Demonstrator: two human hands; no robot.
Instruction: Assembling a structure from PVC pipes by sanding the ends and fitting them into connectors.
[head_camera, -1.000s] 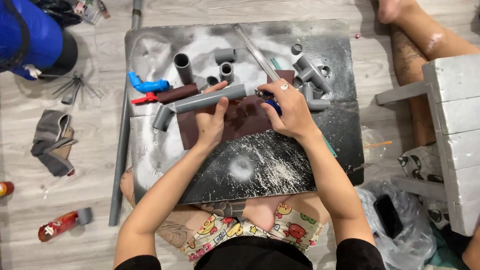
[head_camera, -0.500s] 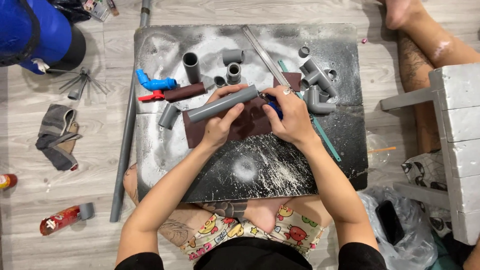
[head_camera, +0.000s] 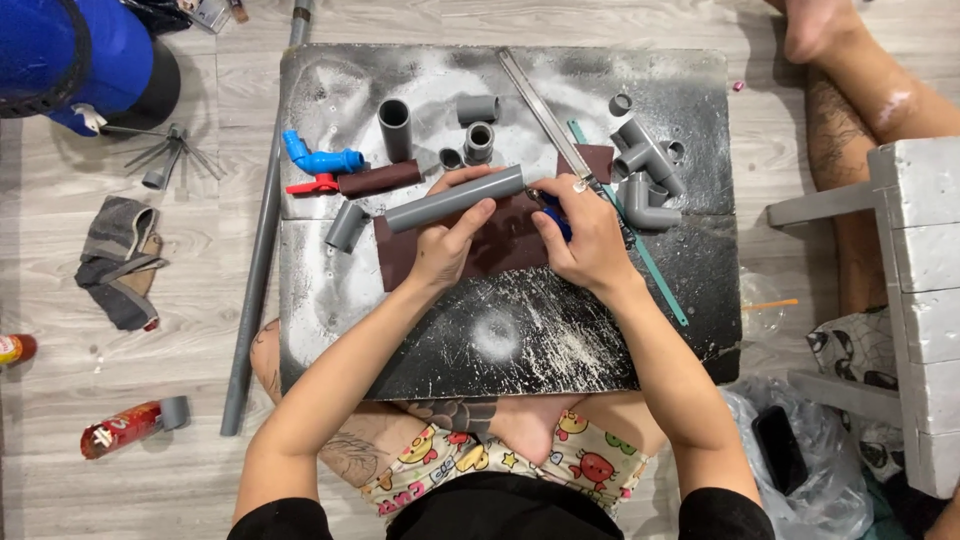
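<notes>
Left hand closed around grey pipe, fingers over the top and thumb under, steadying it across the brown sheet, probably so the right end stays put. Right hand curled shut at that end, gripping a small blue tool pressed close to the pipe mouth; exact kind of tool not discernible. Pipe lying slightly tilted, left end lower, at the middle of the dark work board, which rests over the lap as a bench. Just left of the pipe: grey elbow fitting, brown pipe stub, blue valve with red handle. Behind the pipe: upright short grey pipe and several grey couplings, apparently grouped within easy reach. To the right: cluster of grey tee fittings, metal ruler laid diagonally, thin green strip beside it. Beyond the board, on the floor: long grey pipe along the left edge, crumpled grey gloves, blue container at the far corner. Another person's bare leg at upper right, beside a white stool.
</notes>
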